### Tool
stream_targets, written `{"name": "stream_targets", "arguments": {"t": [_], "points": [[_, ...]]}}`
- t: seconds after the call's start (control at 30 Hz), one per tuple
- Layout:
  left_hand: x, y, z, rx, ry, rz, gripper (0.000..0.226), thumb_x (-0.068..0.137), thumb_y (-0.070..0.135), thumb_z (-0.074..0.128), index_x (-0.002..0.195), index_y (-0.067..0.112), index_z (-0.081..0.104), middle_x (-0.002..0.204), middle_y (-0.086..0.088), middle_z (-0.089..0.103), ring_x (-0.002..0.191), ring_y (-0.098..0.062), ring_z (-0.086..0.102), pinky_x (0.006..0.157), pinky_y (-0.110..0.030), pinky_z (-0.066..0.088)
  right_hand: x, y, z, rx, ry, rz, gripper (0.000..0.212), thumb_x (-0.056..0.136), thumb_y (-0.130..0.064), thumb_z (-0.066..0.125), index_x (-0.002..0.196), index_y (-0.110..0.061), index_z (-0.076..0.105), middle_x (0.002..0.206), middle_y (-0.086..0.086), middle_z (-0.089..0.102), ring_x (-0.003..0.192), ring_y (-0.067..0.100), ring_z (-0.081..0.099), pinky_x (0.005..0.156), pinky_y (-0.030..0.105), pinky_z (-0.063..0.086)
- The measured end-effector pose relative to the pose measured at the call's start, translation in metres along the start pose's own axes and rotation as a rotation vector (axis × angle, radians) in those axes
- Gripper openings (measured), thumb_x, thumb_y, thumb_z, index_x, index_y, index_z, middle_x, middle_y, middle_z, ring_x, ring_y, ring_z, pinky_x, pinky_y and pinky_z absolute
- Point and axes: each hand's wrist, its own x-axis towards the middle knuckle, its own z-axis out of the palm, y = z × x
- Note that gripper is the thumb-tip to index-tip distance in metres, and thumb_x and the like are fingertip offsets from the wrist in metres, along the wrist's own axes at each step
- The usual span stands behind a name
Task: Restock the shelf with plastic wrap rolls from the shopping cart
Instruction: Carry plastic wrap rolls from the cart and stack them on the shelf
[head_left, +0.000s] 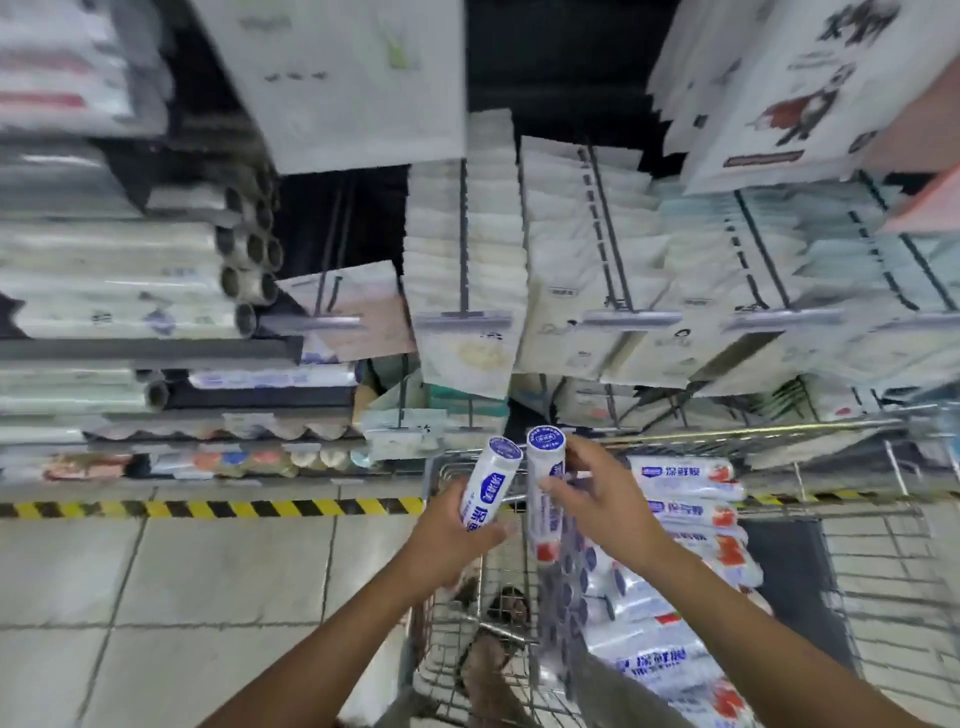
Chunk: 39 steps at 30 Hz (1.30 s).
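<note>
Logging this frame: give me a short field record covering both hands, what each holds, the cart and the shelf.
left hand: grips one plastic wrap roll, tilted, cap end up
right hand: holds a second roll, roughly upright, beside the first
position: both held rolls above the shopping cart
cart stock: many more rolls piled inside
shelf: at left, shelved rolls lying stacked
task stage: neither held roll on the shelf yet

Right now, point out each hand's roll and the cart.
left-hand plastic wrap roll (491, 482): head view, printed label.
right-hand plastic wrap roll (540, 519): head view, mid-body below thumb.
shopping cart (753, 432): head view, far wire rim.
</note>
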Motion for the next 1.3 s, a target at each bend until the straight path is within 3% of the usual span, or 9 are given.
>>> {"name": "stream_targets", "arguments": {"t": [0.17, 0.33, 0.47, 0.6, 0.7, 0.8, 0.87, 1.0, 1.3], "points": [[-0.064, -0.026, -0.082, -0.142, 0.196, 0.070, 0.038, 0.082, 0.015, 0.086, 0.108, 0.029, 0.062, 0.088, 0.017, 0.074, 0.077, 0.008, 0.067, 0.066, -0.009, 0.047, 0.010, -0.087, 0.102, 0.043, -0.089, -0.049, 0.041, 0.090, -0.026, 0.076, 0.127, -0.034, 0.061, 0.121, -0.019, 0.069, 0.109, -0.001, 0.066, 0.093, 0.022, 0.052], [-0.153, -0.083, -0.192, -0.216, 0.359, 0.097, 0.031, 0.084, 0.013, 0.083, 0.106, 0.025, 0.065, 0.083, 0.016, 0.074, 0.075, 0.004, 0.068, 0.065, -0.011, 0.048, -0.001, -0.180, 0.230, 0.068, -0.146, -0.125, 0.054, 0.077, -0.054, 0.076, 0.125, -0.032, 0.063, 0.117, -0.018, 0.071, 0.104, 0.006, 0.068, 0.090, 0.035, 0.056], [-0.235, -0.141, -0.282, -0.278, 0.522, 0.102, 0.035, 0.083, 0.010, 0.083, 0.101, 0.031, 0.062, 0.087, 0.018, 0.072, 0.076, 0.007, 0.067, 0.066, -0.010, 0.048, -0.017, -0.257, 0.346, 0.077, -0.259, -0.198, 0.038, 0.086, -0.038, 0.079, 0.121, -0.033, 0.065, 0.113, -0.016, 0.072, 0.100, 0.007, 0.068, 0.088, 0.034, 0.056], [-0.316, -0.189, -0.366, -0.355, 0.679, 0.100, 0.037, 0.079, 0.017, 0.086, 0.109, 0.026, 0.065, 0.097, 0.006, 0.077, 0.089, -0.008, 0.073, 0.078, -0.028, 0.059, -0.034, -0.339, 0.454, 0.091, -0.399, -0.303, 0.031, 0.087, -0.031, 0.078, 0.115, -0.037, 0.066, 0.108, -0.019, 0.072, 0.096, 0.000, 0.067, 0.082, 0.025, 0.052], [-0.367, -0.215, -0.421, -0.413, 0.814, 0.135, 0.032, 0.076, 0.020, 0.084, 0.104, 0.019, 0.068, 0.093, 0.000, 0.078, 0.088, -0.021, 0.074, 0.079, -0.037, 0.060, -0.044, -0.400, 0.522, 0.098, -0.515, -0.398, 0.031, 0.089, -0.029, 0.077, 0.115, -0.041, 0.065, 0.110, -0.018, 0.073, 0.098, 0.002, 0.068, 0.086, 0.027, 0.055], [-0.408, -0.230, -0.469, -0.505, 0.931, 0.175, 0.019, 0.085, 0.004, 0.080, 0.091, 0.017, 0.067, 0.075, 0.009, 0.075, 0.071, -0.010, 0.068, 0.067, -0.025, 0.054, -0.045, -0.446, 0.576, 0.149, -0.610, -0.413, 0.029, 0.093, -0.023, 0.072, 0.118, -0.037, 0.066, 0.113, -0.014, 0.073, 0.106, 0.009, 0.069, 0.094, 0.038, 0.056], [-0.428, -0.236, -0.500, -0.584, 0.981, 0.209, 0.018, 0.088, 0.007, 0.079, 0.098, 0.017, 0.068, 0.085, 0.006, 0.078, 0.079, -0.011, 0.072, 0.075, -0.028, 0.058, -0.042, -0.464, 0.610, 0.177, -0.682, -0.418, 0.029, 0.097, -0.027, 0.067, 0.125, -0.028, 0.065, 0.119, -0.007, 0.072, 0.111, 0.016, 0.069, 0.094, 0.045, 0.058], [-0.455, -0.254, -0.566, -0.699, 1.096, 0.275, 0.030, 0.090, 0.015, 0.078, 0.118, 0.017, 0.066, 0.109, -0.001, 0.079, 0.102, -0.020, 0.075, 0.091, -0.040, 0.060, -0.029, -0.498, 0.680, 0.138, -0.817, -0.455, 0.027, 0.098, -0.022, 0.063, 0.125, -0.025, 0.063, 0.116, -0.010, 0.072, 0.109, 0.013, 0.069, 0.088, 0.035, 0.060], [-0.465, -0.298, -0.740, -0.791, 1.267, 0.249, 0.034, 0.091, 0.014, 0.077, 0.123, 0.012, 0.068, 0.113, -0.005, 0.078, 0.105, -0.026, 0.075, 0.095, -0.044, 0.060, 0.037, -0.582, 0.848, 0.109, -1.018, -0.489, 0.054, 0.088, -0.034, 0.075, 0.137, -0.037, 0.054, 0.114, -0.010, 0.069, 0.105, 0.005, 0.067, 0.086, 0.027, 0.058]]}}
